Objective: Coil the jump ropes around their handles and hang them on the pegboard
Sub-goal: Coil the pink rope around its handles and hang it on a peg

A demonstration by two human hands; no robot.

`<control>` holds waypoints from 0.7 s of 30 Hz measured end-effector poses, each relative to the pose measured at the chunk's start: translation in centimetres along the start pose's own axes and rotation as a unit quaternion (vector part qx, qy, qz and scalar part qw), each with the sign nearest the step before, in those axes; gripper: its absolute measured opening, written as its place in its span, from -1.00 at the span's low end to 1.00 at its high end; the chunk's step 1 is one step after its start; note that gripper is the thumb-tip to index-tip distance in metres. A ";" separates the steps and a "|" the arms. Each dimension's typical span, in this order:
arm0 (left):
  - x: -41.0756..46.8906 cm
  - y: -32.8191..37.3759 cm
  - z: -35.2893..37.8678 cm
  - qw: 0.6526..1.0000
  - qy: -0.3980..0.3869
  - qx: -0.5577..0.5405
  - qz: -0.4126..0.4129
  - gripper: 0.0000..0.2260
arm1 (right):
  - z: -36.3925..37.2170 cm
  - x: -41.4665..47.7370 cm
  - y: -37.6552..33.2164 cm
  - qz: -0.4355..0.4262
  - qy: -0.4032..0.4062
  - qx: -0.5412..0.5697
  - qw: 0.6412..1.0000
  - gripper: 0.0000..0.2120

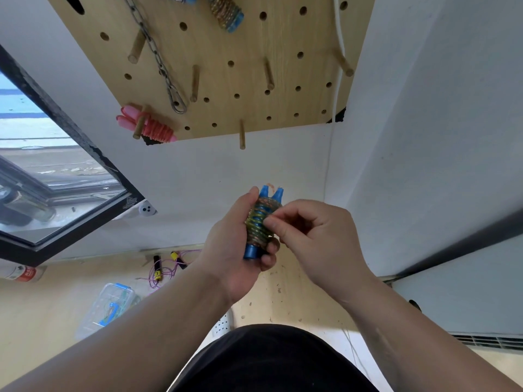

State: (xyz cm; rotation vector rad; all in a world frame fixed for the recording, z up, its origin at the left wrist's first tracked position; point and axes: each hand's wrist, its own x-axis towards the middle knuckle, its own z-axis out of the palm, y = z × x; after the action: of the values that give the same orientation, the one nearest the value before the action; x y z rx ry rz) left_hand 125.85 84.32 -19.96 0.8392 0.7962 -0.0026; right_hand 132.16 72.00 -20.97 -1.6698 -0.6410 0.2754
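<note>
Rope (261, 222) sits at the centre of my view, wound in tight turns round its two blue handles (250, 251), which lie side by side. My left hand (235, 250) grips the bundle from the left, thumb up near the top, fingers curled round the lower ends. My right hand (308, 236) pinches the coil's right side between thumb and forefinger. Above, on the pegboard (283, 38), a pink rope (154, 127) hangs coiled on a peg (140, 123) at lower left, another blue rope (226, 12) sits at the top edge, and a chain (161, 60) hangs between them. At lower left lie a loose rope (164, 264) and a clear box (110, 304).
</note>
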 end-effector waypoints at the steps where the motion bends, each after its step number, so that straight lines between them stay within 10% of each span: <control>1: -0.1 -0.1 0.1 1.000 0.010 0.020 0.008 -0.61 | 0.1 -0.1 0.1 -0.020 0.005 -0.027 0.999 -0.92; 13: -0.8 -0.2 -0.5 0.996 -0.050 0.062 0.046 -0.76 | -0.8 0.1 0.1 0.015 0.033 0.054 0.998 -0.91; 21: -0.8 -0.2 -1.0 0.986 -0.039 0.143 0.071 -0.54 | -1.6 0.8 0.3 -0.114 -0.055 -0.208 0.970 -0.96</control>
State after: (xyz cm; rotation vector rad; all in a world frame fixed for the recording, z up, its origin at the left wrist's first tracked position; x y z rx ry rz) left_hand 124.63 84.59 -20.02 1.1608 0.6695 -0.0234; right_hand 133.71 71.11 -20.80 -1.9664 -1.0194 0.0669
